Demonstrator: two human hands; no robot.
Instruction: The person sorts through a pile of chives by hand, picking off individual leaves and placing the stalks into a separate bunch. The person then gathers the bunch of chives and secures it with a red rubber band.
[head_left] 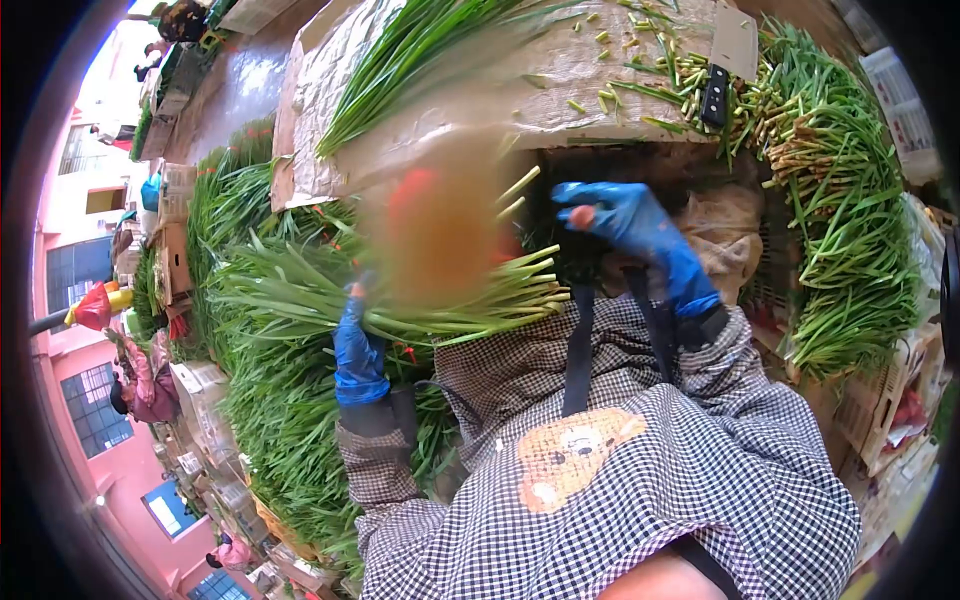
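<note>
A bunch of garlic chives [500,300], or similar long-leaved greens, lies across the front of my body, pale cut ends to the right. My left hand [358,350], in a blue glove, is closed around its leafy side. My right hand [625,225], also blue-gloved with one bare fingertip showing, is raised to the right of the stem ends. Its fingers are partly bent and slightly apart, with nothing visible in them. A blurred patch hides the middle of the bunch and the space above it.
A covered work surface [465,120] holds loose greens [400,65], cut stem pieces and a knife [716,95] with a black handle. Greens are heaped at the left [280,400] and right [845,220]. A plastic crate [900,110] stands far right. A person [150,385] is at the left.
</note>
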